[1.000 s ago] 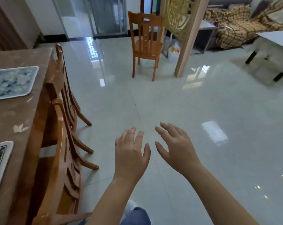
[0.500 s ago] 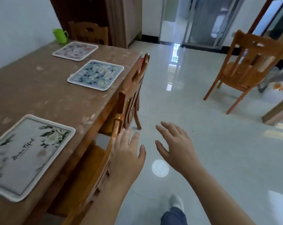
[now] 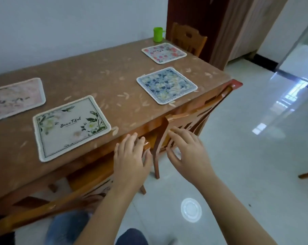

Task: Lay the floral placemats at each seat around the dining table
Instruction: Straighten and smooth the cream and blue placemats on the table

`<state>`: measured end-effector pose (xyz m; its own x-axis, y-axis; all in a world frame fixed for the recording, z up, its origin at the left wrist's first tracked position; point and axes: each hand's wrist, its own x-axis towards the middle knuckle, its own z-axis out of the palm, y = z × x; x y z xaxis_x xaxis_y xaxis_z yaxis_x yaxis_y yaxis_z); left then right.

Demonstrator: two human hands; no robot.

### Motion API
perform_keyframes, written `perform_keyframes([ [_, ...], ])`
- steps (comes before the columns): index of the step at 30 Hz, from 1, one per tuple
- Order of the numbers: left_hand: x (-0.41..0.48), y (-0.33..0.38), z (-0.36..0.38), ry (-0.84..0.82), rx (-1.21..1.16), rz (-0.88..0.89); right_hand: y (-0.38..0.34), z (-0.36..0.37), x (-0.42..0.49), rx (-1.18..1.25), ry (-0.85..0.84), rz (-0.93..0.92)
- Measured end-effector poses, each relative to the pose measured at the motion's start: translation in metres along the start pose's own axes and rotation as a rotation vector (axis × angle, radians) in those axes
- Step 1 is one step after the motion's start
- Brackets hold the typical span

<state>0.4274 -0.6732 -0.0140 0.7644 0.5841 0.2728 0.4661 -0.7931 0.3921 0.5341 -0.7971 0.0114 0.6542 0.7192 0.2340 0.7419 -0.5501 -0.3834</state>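
Observation:
Several floral placemats lie flat on the brown dining table (image 3: pixel 103 76): a white one with green leaves (image 3: pixel 71 126) near the front edge, a pale pink one (image 3: pixel 13 98) at the left, a blue one (image 3: pixel 166 85) by the right edge, and a pink-red one (image 3: pixel 163 52) at the far end. My left hand (image 3: pixel 130 158) hovers with fingers spread over the top rail of the near chair. My right hand (image 3: pixel 188 152) is open beside it, in front of the second chair's back. Neither hand holds anything.
Two wooden chairs (image 3: pixel 199 117) are tucked along the table's near side, and a third chair (image 3: pixel 186 38) stands at the far end. A green cup (image 3: pixel 157 34) sits at the far corner by the wall. Glossy tiled floor (image 3: pixel 246 165) stretches to the right.
My view has swung left from the open floor to the table, so the placemats are now in full sight. Both empty hands stayed spread and now hover over the chair backs.

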Motion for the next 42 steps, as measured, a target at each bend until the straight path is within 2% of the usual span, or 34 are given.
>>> perform_keyframes([
  [6, -0.003, -0.025, 0.0, 0.035, 0.08, -0.205, -0.009, 0.022, 0.037, 0.077, -0.079, -0.185],
  [13, 0.025, -0.073, 0.005, 0.089, 0.085, -0.359, -0.024, 0.061, 0.091, 0.043, -0.197, -0.305],
  [22, 0.083, -0.182, 0.004, 0.088, 0.147, -0.401, -0.074, 0.139, 0.186, -0.049, -0.32, -0.454],
  [28, 0.098, -0.24, 0.023, 0.01, 0.146, -0.413, -0.093, 0.187, 0.221, -0.094, -0.39, -0.508],
  [36, 0.097, -0.282, 0.052, -0.065, 0.161, -0.378, -0.107, 0.243, 0.244, -0.125, -0.501, -0.536],
  [42, 0.094, -0.298, 0.071, -0.074, 0.154, -0.357, -0.111, 0.28, 0.247, -0.095, -0.542, -0.646],
])
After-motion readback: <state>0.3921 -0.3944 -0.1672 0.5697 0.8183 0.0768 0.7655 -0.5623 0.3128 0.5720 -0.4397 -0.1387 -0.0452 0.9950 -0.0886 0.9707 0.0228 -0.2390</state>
